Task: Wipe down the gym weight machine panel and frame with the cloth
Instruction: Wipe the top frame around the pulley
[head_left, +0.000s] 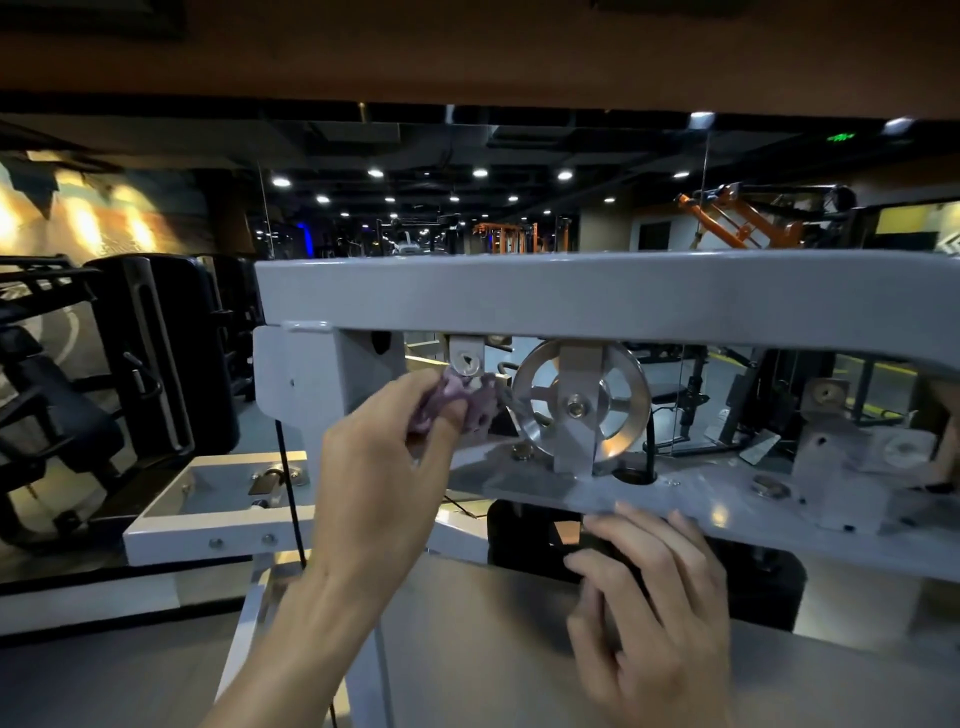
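The grey frame (571, 291) of the weight machine fills the middle of the view, with a thick top beam and a lower plate (675, 499) under it. Between them sits a silver pulley wheel (582, 405) in a metal bracket. My left hand (384, 467) grips a bunched purple cloth (467, 402) and holds it inside the gap, just left of the pulley and below a small bolt bracket (466, 358). My right hand (654, 603) reaches up with loosely bent fingers, its fingertips touching the front edge of the lower plate.
A black cable (291, 499) runs down at the frame's left side. A white bracket arm (218, 519) juts out at lower left. Black padded machines (156, 358) stand to the left. Orange gym equipment (743, 218) and ceiling lights show in the background.
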